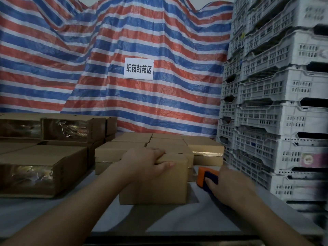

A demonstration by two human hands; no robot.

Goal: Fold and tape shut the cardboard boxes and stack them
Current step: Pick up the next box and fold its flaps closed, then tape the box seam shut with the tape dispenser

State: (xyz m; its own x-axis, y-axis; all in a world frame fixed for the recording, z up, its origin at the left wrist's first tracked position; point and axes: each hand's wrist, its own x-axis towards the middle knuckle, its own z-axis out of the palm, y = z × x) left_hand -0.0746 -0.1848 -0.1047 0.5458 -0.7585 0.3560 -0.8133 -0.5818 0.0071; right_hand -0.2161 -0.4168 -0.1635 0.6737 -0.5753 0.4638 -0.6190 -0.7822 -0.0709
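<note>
- Our left hand [147, 164] grips the cardboard box [156, 187] by its top edge, thumb in front, steadying it on the table [168, 221].
- Our right hand [230, 187] holds the tape dispenser [202, 175] just beside the box, likely for sealing.
- Finished boxes [166, 141] sit stacked behind.

Left hand [147, 164] grips the cardboard box [154, 185] — right hand [229, 187] on the tape dispenser [206, 178].

We see a red, white and blue striped tarp [71, 50] hanging across the upper left and centre, a white paper sign [138, 68] with black characters fixed at its middle. At the right edge we find grey slotted crates [275, 107] stacked high beside a pale table [35, 212].
</note>
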